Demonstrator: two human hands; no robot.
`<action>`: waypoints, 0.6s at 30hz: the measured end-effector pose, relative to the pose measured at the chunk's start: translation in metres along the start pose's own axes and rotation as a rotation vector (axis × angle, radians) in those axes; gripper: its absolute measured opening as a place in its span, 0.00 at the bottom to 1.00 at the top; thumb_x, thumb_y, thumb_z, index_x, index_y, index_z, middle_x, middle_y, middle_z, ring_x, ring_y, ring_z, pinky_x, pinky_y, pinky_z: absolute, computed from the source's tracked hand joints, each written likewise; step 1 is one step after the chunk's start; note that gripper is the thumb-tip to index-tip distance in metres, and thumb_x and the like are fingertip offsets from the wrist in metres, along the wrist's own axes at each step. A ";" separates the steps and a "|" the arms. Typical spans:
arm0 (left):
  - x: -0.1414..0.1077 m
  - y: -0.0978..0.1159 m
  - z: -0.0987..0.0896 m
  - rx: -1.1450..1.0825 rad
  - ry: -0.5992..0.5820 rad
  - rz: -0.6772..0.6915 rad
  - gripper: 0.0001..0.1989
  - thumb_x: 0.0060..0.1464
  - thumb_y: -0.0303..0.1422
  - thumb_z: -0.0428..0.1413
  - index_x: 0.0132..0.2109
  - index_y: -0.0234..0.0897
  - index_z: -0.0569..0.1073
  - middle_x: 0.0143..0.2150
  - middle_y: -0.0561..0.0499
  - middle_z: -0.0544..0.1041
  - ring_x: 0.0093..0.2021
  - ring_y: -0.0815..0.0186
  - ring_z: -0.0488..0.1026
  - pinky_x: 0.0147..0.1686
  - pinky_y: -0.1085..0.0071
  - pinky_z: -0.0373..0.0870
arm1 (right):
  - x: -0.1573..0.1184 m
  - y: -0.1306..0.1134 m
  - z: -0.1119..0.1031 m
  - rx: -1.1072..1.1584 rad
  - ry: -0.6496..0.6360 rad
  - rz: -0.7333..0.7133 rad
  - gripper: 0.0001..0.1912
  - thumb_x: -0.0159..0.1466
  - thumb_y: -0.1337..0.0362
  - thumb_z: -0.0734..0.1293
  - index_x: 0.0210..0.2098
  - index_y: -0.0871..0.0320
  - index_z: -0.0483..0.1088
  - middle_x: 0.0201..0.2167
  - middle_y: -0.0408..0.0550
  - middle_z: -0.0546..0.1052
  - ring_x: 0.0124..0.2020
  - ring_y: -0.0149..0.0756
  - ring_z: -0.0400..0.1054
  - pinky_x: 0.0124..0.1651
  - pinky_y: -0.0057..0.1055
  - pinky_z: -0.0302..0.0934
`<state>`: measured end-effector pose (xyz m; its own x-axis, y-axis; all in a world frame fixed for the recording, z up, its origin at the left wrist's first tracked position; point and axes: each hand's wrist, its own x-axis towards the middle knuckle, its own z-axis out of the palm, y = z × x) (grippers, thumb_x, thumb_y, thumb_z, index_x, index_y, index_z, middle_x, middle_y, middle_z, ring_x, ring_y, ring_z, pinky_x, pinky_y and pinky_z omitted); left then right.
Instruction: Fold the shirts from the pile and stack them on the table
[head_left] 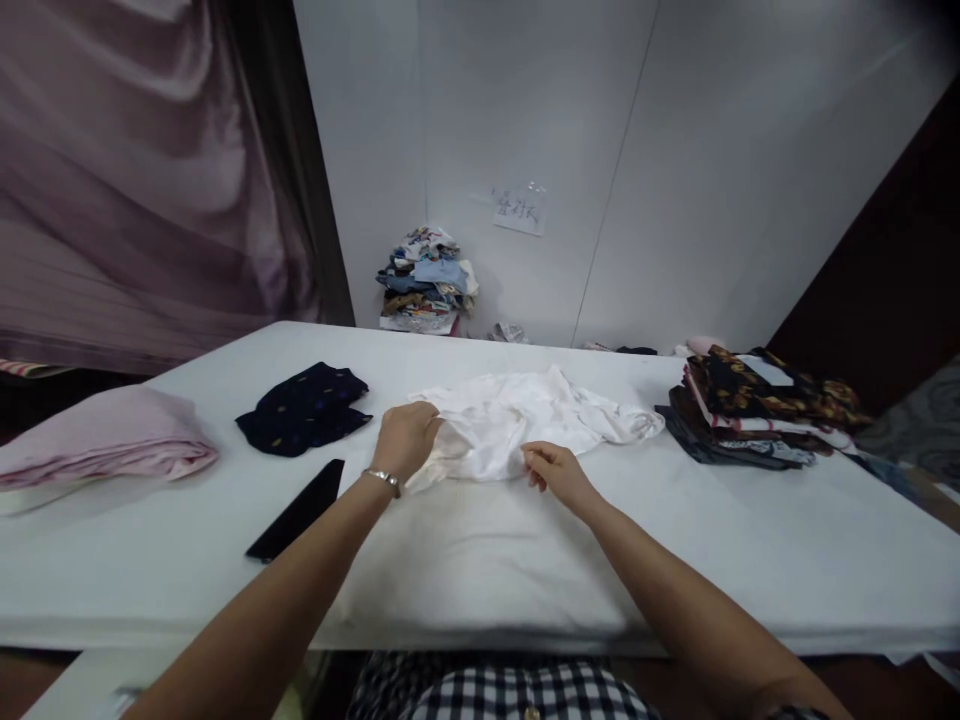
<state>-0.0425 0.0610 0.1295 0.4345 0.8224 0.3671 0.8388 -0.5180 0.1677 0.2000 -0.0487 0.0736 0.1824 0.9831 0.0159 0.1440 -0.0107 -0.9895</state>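
Note:
A crumpled white shirt lies spread on the table in front of me, one sleeve-like end stretching to the right. My left hand, with a silver bracelet at the wrist, is closed on the shirt's left end and lifts some of the fabric. At the shirt's near edge, my right hand has its fingers curled together against the cloth. What lies between those fingertips is hard to see. A dark navy patterned garment rests in a heap left of my left hand. Nearer to me is a flat black piece.
A pale pink folded cloth sits at the far left of the white table. Folded clothes are stacked at the right. Behind the table stands a taller clothes pile against the wall, near a paper sign.

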 end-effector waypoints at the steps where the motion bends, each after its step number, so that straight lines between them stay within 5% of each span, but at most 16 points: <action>1: -0.010 0.011 -0.006 -0.018 0.053 0.070 0.14 0.61 0.35 0.44 0.42 0.38 0.73 0.44 0.45 0.78 0.45 0.59 0.72 0.48 0.61 0.64 | 0.001 -0.005 0.004 0.086 0.006 0.036 0.16 0.56 0.54 0.67 0.40 0.57 0.71 0.28 0.44 0.74 0.22 0.30 0.66 0.22 0.25 0.58; 4: -0.049 0.056 -0.011 -0.079 0.127 0.363 0.13 0.62 0.32 0.43 0.37 0.39 0.73 0.35 0.47 0.78 0.36 0.59 0.73 0.39 0.61 0.66 | -0.005 -0.016 0.020 0.350 -0.111 0.120 0.23 0.57 0.48 0.67 0.46 0.55 0.69 0.34 0.47 0.76 0.30 0.35 0.71 0.27 0.28 0.64; 8: -0.098 0.099 0.011 -0.224 -0.059 0.656 0.14 0.63 0.31 0.42 0.37 0.44 0.72 0.32 0.50 0.77 0.34 0.61 0.73 0.35 0.62 0.68 | -0.032 -0.007 0.029 0.471 -0.096 0.070 0.23 0.54 0.51 0.71 0.45 0.54 0.70 0.32 0.45 0.76 0.33 0.36 0.71 0.33 0.29 0.66; 12: -0.099 0.080 0.023 -0.254 -0.211 0.417 0.15 0.63 0.36 0.42 0.43 0.47 0.74 0.39 0.48 0.79 0.39 0.58 0.75 0.37 0.60 0.70 | -0.055 0.017 0.009 0.293 0.012 0.172 0.19 0.55 0.50 0.69 0.40 0.56 0.71 0.26 0.43 0.74 0.24 0.33 0.67 0.26 0.28 0.63; 15: -0.070 0.050 0.010 -0.276 -0.064 0.157 0.16 0.62 0.39 0.43 0.46 0.43 0.74 0.46 0.49 0.79 0.45 0.59 0.75 0.45 0.62 0.70 | -0.060 0.031 -0.010 0.120 0.100 0.133 0.21 0.56 0.51 0.66 0.44 0.57 0.69 0.28 0.45 0.75 0.25 0.34 0.68 0.25 0.29 0.62; 18: -0.032 0.031 -0.016 -0.251 0.120 0.090 0.17 0.61 0.40 0.43 0.46 0.40 0.74 0.47 0.49 0.78 0.47 0.60 0.74 0.47 0.66 0.67 | -0.053 0.038 -0.018 -0.209 0.165 -0.045 0.17 0.55 0.57 0.65 0.41 0.57 0.71 0.31 0.46 0.75 0.30 0.36 0.69 0.31 0.32 0.64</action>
<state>-0.0357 0.0147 0.1377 0.4489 0.7445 0.4942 0.6845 -0.6420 0.3453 0.2135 -0.1042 0.0374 0.3254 0.9404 0.0992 0.3496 -0.0221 -0.9366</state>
